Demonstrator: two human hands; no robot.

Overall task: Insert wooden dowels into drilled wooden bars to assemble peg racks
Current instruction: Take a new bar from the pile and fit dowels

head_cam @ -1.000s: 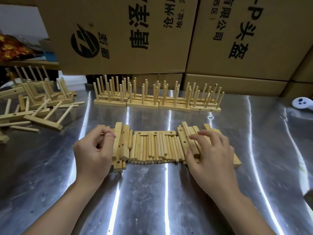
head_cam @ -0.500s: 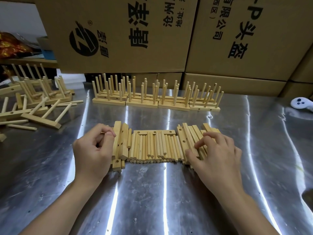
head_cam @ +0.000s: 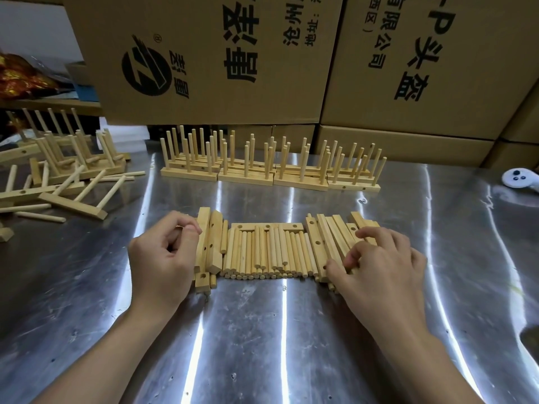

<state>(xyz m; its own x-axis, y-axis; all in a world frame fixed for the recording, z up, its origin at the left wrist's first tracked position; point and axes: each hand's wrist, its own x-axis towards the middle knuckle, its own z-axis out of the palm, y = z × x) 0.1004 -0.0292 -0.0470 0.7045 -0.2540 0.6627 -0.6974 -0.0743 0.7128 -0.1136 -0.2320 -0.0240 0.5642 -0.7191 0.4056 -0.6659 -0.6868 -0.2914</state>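
Together, left hand curled, right hand pinching drilled bars

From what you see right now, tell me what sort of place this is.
Probably a small workshop or warehouse assembly bench: stacked printed cardboard cartons behind a steel table, with finished peg racks in rows and loose dowels batched for assembly.
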